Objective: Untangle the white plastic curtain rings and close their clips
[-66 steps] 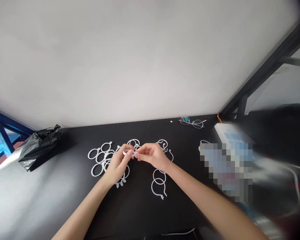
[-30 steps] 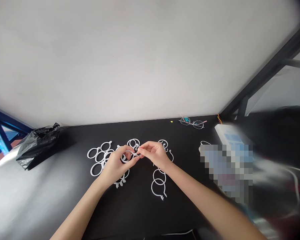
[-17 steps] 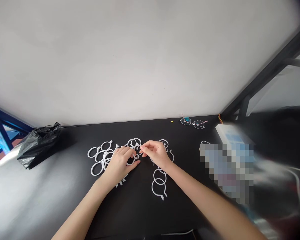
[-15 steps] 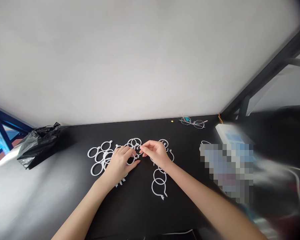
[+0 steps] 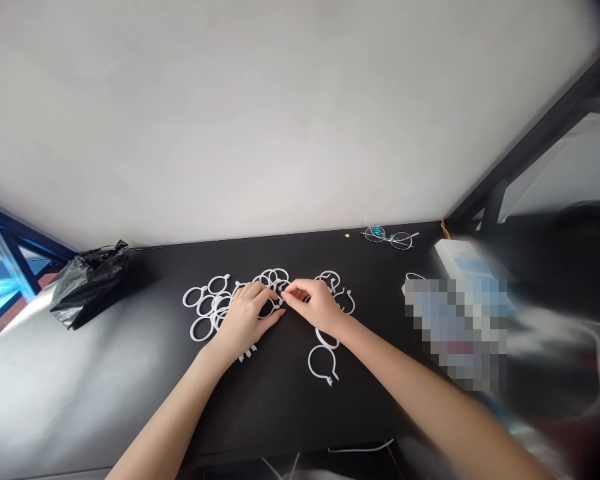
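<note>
My left hand (image 5: 253, 310) rests over a group of white plastic snap rings (image 5: 201, 329), with its fingers and thumb curled around one ring (image 5: 267, 307). My right hand (image 5: 313, 300) pinches thumb and fingertips together close to the left fingertips, at the clasp end of a white ring; its fingers partly hide that ring. More rings lie just beyond both hands, such as one ring (image 5: 279, 272) at the back. Under and beside my right wrist is a second group, with an open-ended ring (image 5: 322, 361) nearest me.
On the black table (image 5: 265, 407) a crumpled black plastic bag (image 5: 90, 277) lies at the left. Eyeglasses (image 5: 401, 241) and a small yellow bit (image 5: 347, 235) are near the wall. A white and blue box (image 5: 473, 273) stands at the right, beside a blurred-out object (image 5: 450, 327).
The view has shifted slightly, so everything sits a little higher and farther right. Both hands stay together at the rings; my right forearm now covers more of the nearer right-hand rings.
</note>
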The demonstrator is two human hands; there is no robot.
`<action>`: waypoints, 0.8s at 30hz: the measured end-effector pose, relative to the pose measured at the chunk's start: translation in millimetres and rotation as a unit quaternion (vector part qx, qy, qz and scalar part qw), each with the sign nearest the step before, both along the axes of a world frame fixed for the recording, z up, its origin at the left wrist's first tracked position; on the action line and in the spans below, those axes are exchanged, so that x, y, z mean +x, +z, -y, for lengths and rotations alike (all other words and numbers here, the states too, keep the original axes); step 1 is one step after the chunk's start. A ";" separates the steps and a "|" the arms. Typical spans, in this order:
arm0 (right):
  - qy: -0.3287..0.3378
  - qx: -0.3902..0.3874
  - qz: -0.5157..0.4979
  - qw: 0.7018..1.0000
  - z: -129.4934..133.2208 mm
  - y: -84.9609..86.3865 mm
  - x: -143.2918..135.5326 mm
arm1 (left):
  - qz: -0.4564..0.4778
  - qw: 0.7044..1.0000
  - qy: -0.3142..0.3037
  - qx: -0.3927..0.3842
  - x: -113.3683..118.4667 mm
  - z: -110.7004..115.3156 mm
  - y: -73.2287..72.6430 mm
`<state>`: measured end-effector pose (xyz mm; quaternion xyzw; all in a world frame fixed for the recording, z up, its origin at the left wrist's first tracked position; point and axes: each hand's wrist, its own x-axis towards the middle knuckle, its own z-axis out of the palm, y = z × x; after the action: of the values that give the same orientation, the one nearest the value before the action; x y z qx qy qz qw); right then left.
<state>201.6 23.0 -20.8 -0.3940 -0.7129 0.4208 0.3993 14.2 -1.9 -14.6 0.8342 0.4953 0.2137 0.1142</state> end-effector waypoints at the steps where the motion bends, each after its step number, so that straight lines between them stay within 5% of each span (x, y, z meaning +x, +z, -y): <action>1: 0.007 0.016 0.007 1.000 0.2 -0.2 0.0 | -0.001 1.000 0.001 0.000 -0.2 -0.2 -0.3; 18: -0.015 0.097 0.062 0.993 -0.8 -2.5 1.8 | 0.021 0.997 0.030 0.075 -0.1 0.7 -0.5; 24: -0.093 0.108 0.018 0.990 -3.3 -3.5 4.4 | 0.053 0.991 -0.054 0.114 16.8 21.0 13.4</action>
<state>206.0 26.4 -24.3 -0.4203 -0.7214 0.2958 0.4640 31.0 -22.9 -1.2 0.8549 0.4149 0.3062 0.0564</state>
